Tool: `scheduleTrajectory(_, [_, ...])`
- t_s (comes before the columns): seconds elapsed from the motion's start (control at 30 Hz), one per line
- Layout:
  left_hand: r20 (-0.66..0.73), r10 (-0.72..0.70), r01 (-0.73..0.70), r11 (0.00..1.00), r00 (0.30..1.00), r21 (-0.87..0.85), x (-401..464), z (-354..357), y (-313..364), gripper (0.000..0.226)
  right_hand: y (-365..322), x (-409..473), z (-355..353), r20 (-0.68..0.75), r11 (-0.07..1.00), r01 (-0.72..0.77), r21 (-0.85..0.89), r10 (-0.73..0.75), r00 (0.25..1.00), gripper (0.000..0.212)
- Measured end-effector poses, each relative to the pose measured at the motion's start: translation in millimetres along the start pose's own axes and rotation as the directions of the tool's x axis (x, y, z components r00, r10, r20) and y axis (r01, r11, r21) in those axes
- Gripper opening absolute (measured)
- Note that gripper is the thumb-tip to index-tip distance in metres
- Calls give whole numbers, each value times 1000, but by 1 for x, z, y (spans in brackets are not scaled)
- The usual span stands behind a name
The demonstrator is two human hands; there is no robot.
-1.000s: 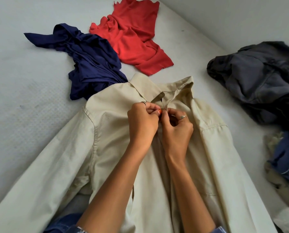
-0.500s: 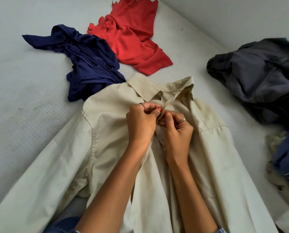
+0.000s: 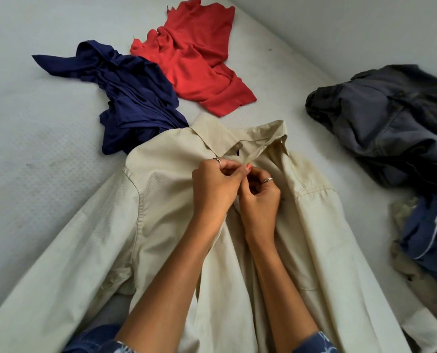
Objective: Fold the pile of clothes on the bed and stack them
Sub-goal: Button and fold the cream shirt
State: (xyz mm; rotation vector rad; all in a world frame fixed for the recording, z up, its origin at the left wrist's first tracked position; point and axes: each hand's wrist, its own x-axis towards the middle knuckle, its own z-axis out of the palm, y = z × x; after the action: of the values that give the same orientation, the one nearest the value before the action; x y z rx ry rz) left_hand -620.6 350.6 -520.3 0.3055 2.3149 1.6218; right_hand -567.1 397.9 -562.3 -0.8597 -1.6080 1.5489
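A beige collared shirt (image 3: 161, 205) lies face up on the white bed (image 3: 34, 149), collar pointing away from me and sleeves spread to both sides. My left hand (image 3: 213, 187) and my right hand (image 3: 260, 197) meet at the shirt's front opening just below the collar. Each pinches one edge of the placket, fingertips touching. A crumpled navy garment (image 3: 131, 98) lies beyond the shirt's left shoulder, its lower edge tucked under the collar. A red garment (image 3: 194, 59) lies unfolded farther back.
A heap of dark grey clothes (image 3: 390, 123) sits at the right, against the wall (image 3: 365, 26). Below the heap lies a mix of blue and olive clothes (image 3: 426, 240). The bed's left part shows bare mattress.
Both hands stay at the placket below the collar and shift slightly with small finger movements. The view has drifted a little; the clothes around lie as before.
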Motion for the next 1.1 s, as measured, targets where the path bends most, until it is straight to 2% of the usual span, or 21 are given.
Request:
scheduleTrajectory(0.1, [-41,-47,45,998,998,-50,4,3,-7,5,-1,-2,0,-8,1000,18,-10,-18,1000,4])
scheduleTrajectory(0.2, [-19,-143,134,960,989,-244,8,7,-12,2,-2,-2,0,1,1000,15,5,-15,1000,6])
scheduleTrajectory(0.4, [47,-182,184,874,982,-450,9,12,-14,15,-5,4,-2,22,975,-144,172,142,990,3])
scheduleTrajectory(0.57, [118,-173,206,903,978,-378,17,9,-11,15,-12,8,-3,26,950,-245,191,245,969,18])
scheduleTrajectory(0.7, [208,-133,194,931,969,-308,21,1,-10,20,-24,17,-11,143,878,-420,228,397,907,21])
scheduleTrajectory(0.77, [203,-123,174,952,971,-253,18,-3,-10,16,-34,18,-18,171,865,-450,223,420,891,17])
scheduleTrajectory(0.8, [187,-112,149,969,976,-198,17,-6,-11,16,-37,15,-22,160,873,-435,221,408,899,13])
scheduleTrajectory(0.87, [125,-65,76,994,990,-83,15,-16,-10,18,-43,2,-35,106,940,-309,143,296,949,8])
scheduleTrajectory(0.93, [67,-11,8,999,998,50,8,-28,-7,14,-43,-17,-48,69,984,-83,-159,95,993,11])
scheduleTrajectory(1.0, [61,19,-30,983,998,182,-1,-34,-5,13,-35,-31,-52,152,872,138,-470,-74,986,9])
scheduleTrajectory(1.1, [108,6,-38,954,994,297,-21,-28,-12,15,-19,-44,-46,266,727,256,-637,-104,958,25])
